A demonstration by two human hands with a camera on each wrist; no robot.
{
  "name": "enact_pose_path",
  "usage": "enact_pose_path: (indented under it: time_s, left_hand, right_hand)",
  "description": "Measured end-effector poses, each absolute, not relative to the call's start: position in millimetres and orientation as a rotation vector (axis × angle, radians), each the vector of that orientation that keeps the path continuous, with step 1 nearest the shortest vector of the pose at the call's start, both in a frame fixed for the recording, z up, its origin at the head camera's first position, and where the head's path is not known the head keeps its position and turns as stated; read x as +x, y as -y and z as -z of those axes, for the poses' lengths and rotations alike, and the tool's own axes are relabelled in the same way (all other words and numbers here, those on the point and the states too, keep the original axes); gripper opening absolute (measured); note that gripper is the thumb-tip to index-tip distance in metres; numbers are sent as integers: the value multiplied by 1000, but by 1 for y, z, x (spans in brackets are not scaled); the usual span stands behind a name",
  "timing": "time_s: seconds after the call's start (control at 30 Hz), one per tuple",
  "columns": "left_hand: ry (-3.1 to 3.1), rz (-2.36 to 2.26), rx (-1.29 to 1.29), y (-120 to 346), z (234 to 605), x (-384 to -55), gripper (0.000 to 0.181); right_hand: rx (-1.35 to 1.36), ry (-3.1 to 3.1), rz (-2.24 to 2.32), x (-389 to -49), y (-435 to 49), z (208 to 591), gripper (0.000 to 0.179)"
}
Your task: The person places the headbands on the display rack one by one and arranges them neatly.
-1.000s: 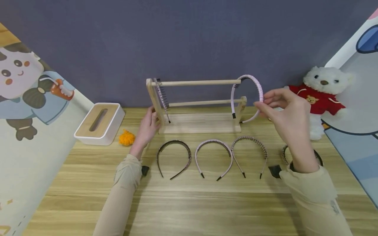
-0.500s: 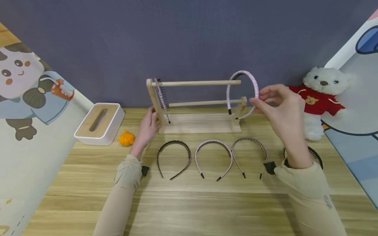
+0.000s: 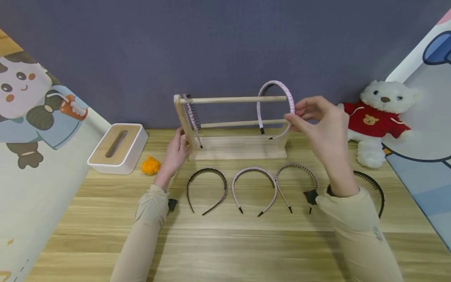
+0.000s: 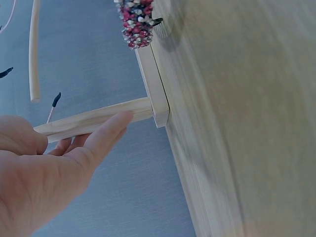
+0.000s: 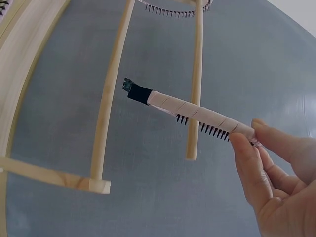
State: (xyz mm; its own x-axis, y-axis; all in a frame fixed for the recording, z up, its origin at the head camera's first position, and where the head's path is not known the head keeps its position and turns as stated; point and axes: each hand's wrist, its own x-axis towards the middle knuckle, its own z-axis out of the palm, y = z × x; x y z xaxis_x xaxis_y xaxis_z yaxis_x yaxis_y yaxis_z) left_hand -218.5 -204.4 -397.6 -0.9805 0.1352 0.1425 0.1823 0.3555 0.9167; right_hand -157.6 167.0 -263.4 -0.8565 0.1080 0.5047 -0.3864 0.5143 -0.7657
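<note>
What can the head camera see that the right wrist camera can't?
Only the head view: the teddy bear in its red top, the white box with a wooden top, the orange fluffy thing, and the left hand at the rack's far end.

Only the right wrist view: a close, side-on look at the pink headband, with its dark teeth standing out one by one.

Both: the right hand pinching that headband, and the wooden rack with another headband on it.
</note>
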Motion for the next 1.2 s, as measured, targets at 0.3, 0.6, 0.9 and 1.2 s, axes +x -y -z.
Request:
enact_pose_path:
  time_s: [0.3, 0.6, 0.9, 1.2]
  left_hand:
    - [2539, 1742, -303, 205, 398, -218, 57]
    - [2555, 1709, -289, 206, 399, -219, 57]
    - [2559, 1716, -293, 206, 400, -220, 57]
    - [2554, 1711, -300, 206, 400, -221, 56]
  right_hand:
    - [270, 2220, -1379, -162, -150, 262, 29]
    - [352, 2159, -1400, -168, -133, 261, 27]
    - [375, 2155, -1391, -177, -114, 263, 26]
    - [375, 2155, -1400, -187, -96, 264, 27]
